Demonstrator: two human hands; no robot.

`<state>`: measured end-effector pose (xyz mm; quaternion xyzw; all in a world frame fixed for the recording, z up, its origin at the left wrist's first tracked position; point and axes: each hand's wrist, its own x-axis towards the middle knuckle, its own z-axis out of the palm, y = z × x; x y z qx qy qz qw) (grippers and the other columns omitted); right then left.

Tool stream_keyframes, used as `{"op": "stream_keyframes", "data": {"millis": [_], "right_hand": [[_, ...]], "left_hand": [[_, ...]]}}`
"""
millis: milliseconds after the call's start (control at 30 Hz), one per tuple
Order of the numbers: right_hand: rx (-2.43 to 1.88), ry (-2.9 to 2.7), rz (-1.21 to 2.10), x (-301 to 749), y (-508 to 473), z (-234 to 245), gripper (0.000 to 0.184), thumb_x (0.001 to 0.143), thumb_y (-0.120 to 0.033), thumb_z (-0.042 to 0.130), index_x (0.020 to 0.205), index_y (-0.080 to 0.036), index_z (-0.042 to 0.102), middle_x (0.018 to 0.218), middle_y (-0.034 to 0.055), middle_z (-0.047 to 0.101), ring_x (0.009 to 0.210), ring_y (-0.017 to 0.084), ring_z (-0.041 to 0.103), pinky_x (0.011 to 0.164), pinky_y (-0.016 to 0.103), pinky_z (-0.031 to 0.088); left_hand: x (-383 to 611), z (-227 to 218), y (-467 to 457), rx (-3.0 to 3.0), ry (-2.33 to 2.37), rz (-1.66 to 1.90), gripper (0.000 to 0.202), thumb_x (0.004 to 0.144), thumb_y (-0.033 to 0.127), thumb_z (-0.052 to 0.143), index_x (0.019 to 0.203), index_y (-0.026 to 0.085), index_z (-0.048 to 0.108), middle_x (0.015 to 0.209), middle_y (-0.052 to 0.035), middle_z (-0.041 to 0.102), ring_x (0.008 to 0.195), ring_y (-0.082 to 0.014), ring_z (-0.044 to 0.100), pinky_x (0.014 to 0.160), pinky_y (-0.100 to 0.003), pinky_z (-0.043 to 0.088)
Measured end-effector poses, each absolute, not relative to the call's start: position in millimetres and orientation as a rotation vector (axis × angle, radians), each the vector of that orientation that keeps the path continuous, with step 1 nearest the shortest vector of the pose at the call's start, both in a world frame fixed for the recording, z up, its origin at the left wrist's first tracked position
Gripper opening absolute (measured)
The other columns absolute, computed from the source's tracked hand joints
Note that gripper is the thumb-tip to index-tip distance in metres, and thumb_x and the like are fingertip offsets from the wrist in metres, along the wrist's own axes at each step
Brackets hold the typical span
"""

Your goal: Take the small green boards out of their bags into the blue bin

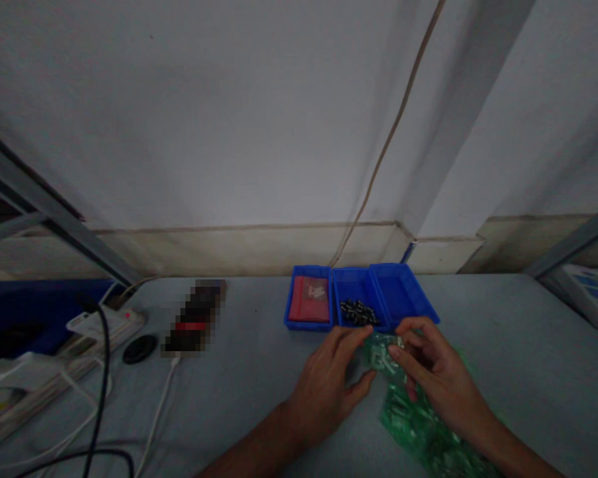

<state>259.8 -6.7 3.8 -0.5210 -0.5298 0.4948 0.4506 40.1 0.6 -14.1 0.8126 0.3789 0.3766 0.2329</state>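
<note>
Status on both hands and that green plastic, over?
Right hand pinching green plastic. Left hand open beside it. Possible obstacle: blue trays just beyond both hands.

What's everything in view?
Wall: one, white, behind
Table: one, grey, beneath
Trays: three, blue, by wall
Packet: one, red, left tray
Parts: many, black and silvery, middle tray
Plastic: count unclear, green, lower right
Pixelated item: one, dark, left of trays
Disc: one, black, left of pixelated item
Power strip: one, white, far left
Cables: several, white and black, left
Cord: one, brown, by wall
Bars: several, grey, both sides
Unclear items: several, blue or white, side edges
Left hand: one, beside plastic
Right hand: one, gripping plastic
</note>
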Motion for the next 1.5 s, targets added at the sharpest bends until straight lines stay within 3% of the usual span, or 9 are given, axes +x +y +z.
{"op": "stream_keyframes", "data": {"millis": [167, 300, 600, 800, 900, 1133, 1267, 1333, 1500], "right_hand": [[-1.248, -1.367, 1.211, 260.1, -5.7, 5.4, 0.033, 0.095, -0.052, 0.073, 0.089, -0.024, 0.057, 0.072, -0.0048, 0.054, 0.054, 0.013, 0.056, 0.049, 0.024, 0.053], [-1.197, -1.414, 1.253, 263.0, -5.9, 6.2, 0.028, 0.103, -0.052, 0.061, 0.105, -0.024, 0.063, 0.074, -0.0019, 0.062, 0.058, 0.014, 0.058, 0.051, 0.024, 0.052], [-1.206, -1.516, 1.113, 265.1, -8.6, 6.8, 0.02, 0.104, -0.044, 0.063, 0.099, -0.024, 0.064, 0.081, -0.001, 0.055, 0.063, 0.015, 0.056, 0.053, 0.024, 0.051], [-1.174, -1.669, 1.008, 268.6, -10.8, 0.1, 0.021, 0.109, -0.038, 0.054, 0.112, -0.025, 0.071, 0.095, 0.0042, 0.066, 0.064, 0.014, 0.059, 0.057, 0.025, 0.05], [-1.081, -1.758, 0.979, 267.5, -8.9, -0.1, 0.027, 0.111, -0.033, 0.048, 0.112, -0.026, 0.074, 0.103, 0.006, 0.068, 0.065, 0.014, 0.06, 0.057, 0.026, 0.049], [-1.102, -1.761, 0.86, 265.6, -6.0, 1.3, 0.021, 0.102, -0.024, 0.062, 0.119, -0.028, 0.073, 0.096, 0.0031, 0.065, 0.076, 0.018, 0.059, 0.068, 0.028, 0.049], [-1.154, -1.756, 0.867, 267.9, -3.6, 0.7, 0.015, 0.105, -0.034, 0.062, 0.1, -0.025, 0.073, 0.081, 0.0007, 0.057, 0.073, 0.018, 0.057, 0.066, 0.029, 0.046], [-1.152, -1.755, 0.826, 267.8, -3.9, -0.8, 0.021, 0.105, -0.038, 0.062, 0.094, -0.024, 0.072, 0.083, 0.0017, 0.056, 0.075, 0.018, 0.057, 0.066, 0.029, 0.046], [-1.156, -1.606, 0.96, 266.6, -6.9, -7.0, 0.022, 0.106, -0.042, 0.059, 0.121, -0.026, 0.064, 0.093, 0.003, 0.063, 0.068, 0.017, 0.058, 0.056, 0.027, 0.048]], "left_hand": [[39.2, -13.5, 3.1, 2.321, 1.029, 1.098, 0.051, 0.1, 0.038, 0.07, 0.148, 0.025, 0.055, 0.131, -0.0117, 0.06, 0.118, -0.0244, 0.063, 0.101, -0.041, 0.059], [39.1, -10.3, 3.6, 2.293, 1.062, 1.116, 0.023, 0.11, 0.029, 0.052, 0.119, 0.019, 0.071, 0.111, -0.0098, 0.067, 0.102, -0.0215, 0.066, 0.091, -0.037, 0.059], [38.4, -3.9, 4.9, 2.218, 1.002, 1.132, 0.021, 0.11, 0.022, 0.049, 0.103, 0.016, 0.068, 0.102, -0.0079, 0.067, 0.094, -0.0182, 0.065, 0.087, -0.031, 0.056], [37.0, -11.3, 5.9, 2.201, 1.02, 1.092, 0.014, 0.109, 0.024, 0.054, 0.117, 0.02, 0.064, 0.107, -0.0065, 0.071, 0.098, -0.0194, 0.068, 0.09, -0.033, 0.057], [36.6, -18.8, 7.0, 2.118, 1.082, 1.132, 0.035, 0.107, 0.021, 0.056, 0.141, 0.026, 0.053, 0.121, -0.0066, 0.07, 0.105, -0.0195, 0.069, 0.094, -0.034, 0.057], [36.0, -16.9, 10.5, 2.153, 1.028, 1.135, 0.052, 0.101, 0.007, 0.054, 0.148, 0.028, 0.049, 0.126, -0.0084, 0.064, 0.112, -0.0205, 0.064, 0.097, -0.034, 0.055], [37.8, -11.3, 8.2, 2.194, 1.039, 1.124, 0.009, 0.106, 0.02, 0.057, 0.105, 0.021, 0.065, 0.102, -0.0061, 0.065, 0.096, -0.0199, 0.062, 0.086, -0.032, 0.052], [40.1, -9.5, 5.9, 2.184, 1.057, 1.076, 0.018, 0.11, 0.026, 0.051, 0.098, 0.02, 0.064, 0.095, -0.0053, 0.064, 0.09, -0.0196, 0.06, 0.083, -0.032, 0.05], [45.4, -7.9, 4.0, 2.116, 1.065, 1.026, 0.03, 0.112, 0.031, 0.045, 0.087, 0.02, 0.058, 0.088, -0.0032, 0.061, 0.084, -0.0182, 0.058, 0.078, -0.03, 0.047]]}}
